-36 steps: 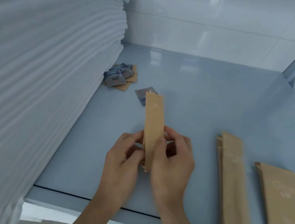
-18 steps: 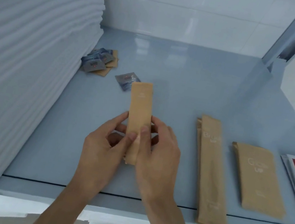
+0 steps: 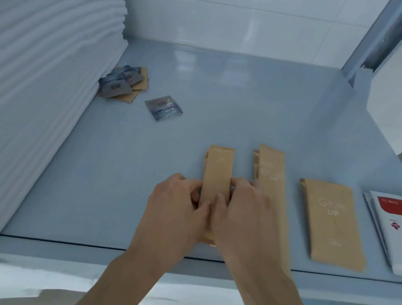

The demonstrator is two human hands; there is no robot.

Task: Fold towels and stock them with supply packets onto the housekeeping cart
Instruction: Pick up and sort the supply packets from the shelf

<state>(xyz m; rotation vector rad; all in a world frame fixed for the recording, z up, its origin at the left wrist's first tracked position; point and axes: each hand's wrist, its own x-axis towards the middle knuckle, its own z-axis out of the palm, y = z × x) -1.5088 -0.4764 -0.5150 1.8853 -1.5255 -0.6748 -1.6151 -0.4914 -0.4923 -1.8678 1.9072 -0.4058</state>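
Landmark: towel stack, one tall pile of folded white towels, layers too many to count.

Hands: two, left hand and right hand.

Narrow kraft packets between hands: small bundle, at least two edges visible, exact count unclear.

Long kraft packets, further right of towel stack: at least two, stacked.

Wide kraft packets, further right again: top one plus edge beneath, likely two.

White-and-red packets, farthest from towel stack: at least two, overlapped.

Blue sachets touching towel stack: about three, atop small kraft packets, count unclear.

Lone blue sachet near that cluster: one.
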